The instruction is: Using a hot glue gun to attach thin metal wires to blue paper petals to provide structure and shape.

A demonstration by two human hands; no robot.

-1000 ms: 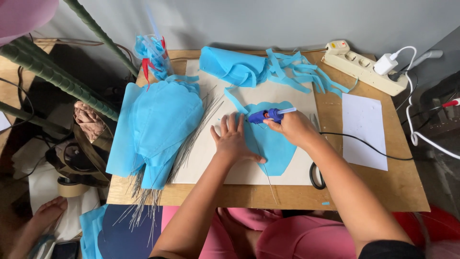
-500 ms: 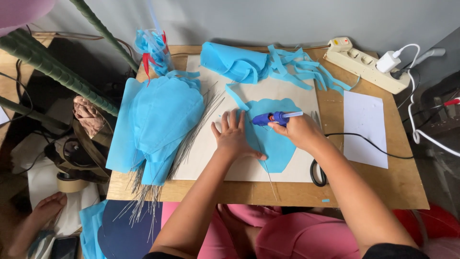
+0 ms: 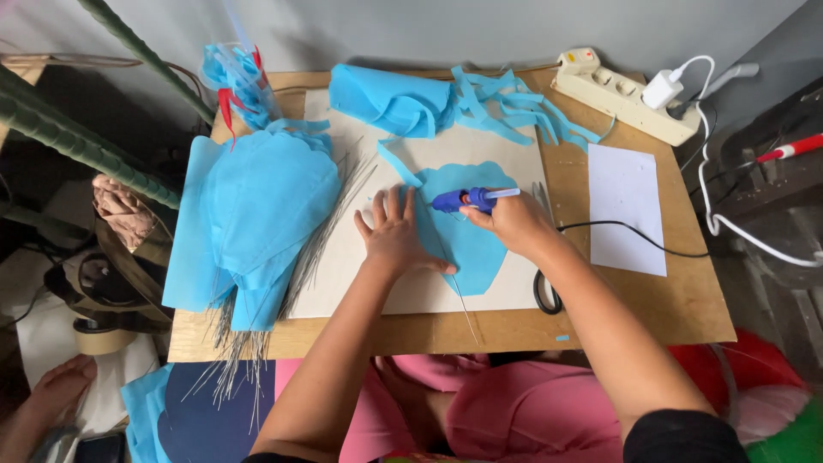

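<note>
Left hand: the left hand (image 3: pixel 396 236) lies flat near the middle of the frame, fingers spread and loose, holding nothing. It presses on the edge of one blue cut-out shape (image 3: pixel 467 236).
Right hand: the right hand (image 3: pixel 510 225) is closed tight around one blue glue gun (image 3: pixel 463 201), just right of the left hand.
Glue gun: it lies sideways over the top part of the blue shape, with its tip pointing left. One black cord (image 3: pixel 617 230) runs from behind the right hand toward the right.
Blue shape: one rounded piece, flat on one big white board (image 3: pixel 377 283) in the middle of the frame. One thin wire (image 3: pixel 463 300) lies on it and sticks out past its lower edge.
Table: one wooden table (image 3: pixel 651 300) holds it all.
Left side: one big pile of blue sheets (image 3: pixel 257 214) with a bunch of thin wires (image 3: pixel 249 343) under it; I cannot count the sheets or the wires.
Top: one folded blue bundle (image 3: pixel 390 99) and a tangle of blue strips (image 3: pixel 514 107), too mixed up to count.
Upper right: one cream power strip (image 3: pixel 621 94) with one white plug (image 3: pixel 662 88) in it.
Right: one white paper sheet (image 3: pixel 626 208).
Near the right wrist: black scissor handles (image 3: pixel 545 296), partly hidden.
</note>
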